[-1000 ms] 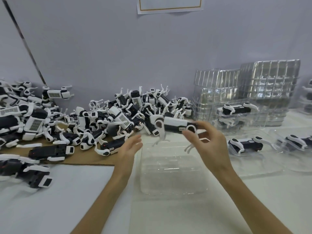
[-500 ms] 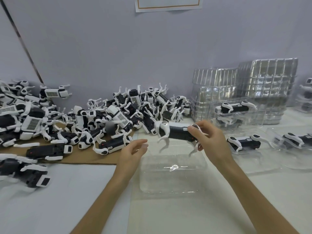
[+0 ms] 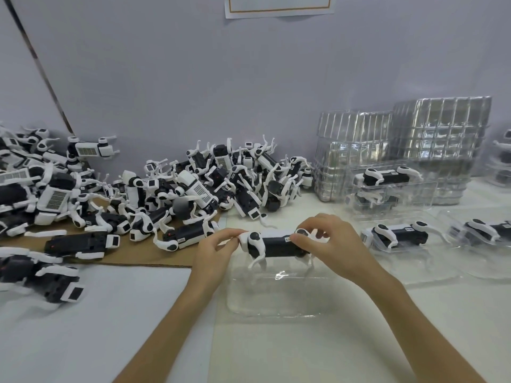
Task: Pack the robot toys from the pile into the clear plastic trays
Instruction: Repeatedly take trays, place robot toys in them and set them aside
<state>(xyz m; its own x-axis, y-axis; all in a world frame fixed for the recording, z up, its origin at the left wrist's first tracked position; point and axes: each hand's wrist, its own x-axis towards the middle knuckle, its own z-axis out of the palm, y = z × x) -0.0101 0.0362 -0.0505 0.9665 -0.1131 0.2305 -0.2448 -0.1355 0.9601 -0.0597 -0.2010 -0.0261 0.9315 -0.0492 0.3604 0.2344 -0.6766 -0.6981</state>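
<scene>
Nearest on the bench [image 3: 304, 349] lies an open clear tray [image 3: 282, 297] with nothing in it yet. Just above its far edge both hands hold one robot toy [image 3: 279, 246] level, legs hanging down. The left hand [image 3: 214, 254] pinches the white front end between thumb and fingertips; the right hand [image 3: 329, 247] has its fingers curled round the rear end. Whether the feet already touch the plastic I cannot tell.

The step in hand looks like seating this toy in the tray. The next move calls for lowering it straight so body and thin legs meet the moulded recess — the legs may need lining up first — then letting go with both hands.

To the right sit filled trays [image 3: 366, 239], each with a toy inside. Further left the pile [image 3: 193, 189] of toys sprawls over a cardboard sheet [image 3: 143, 258] — plenty remain. At the back right stands a stack of empty trays [image 3: 439, 128].
</scene>
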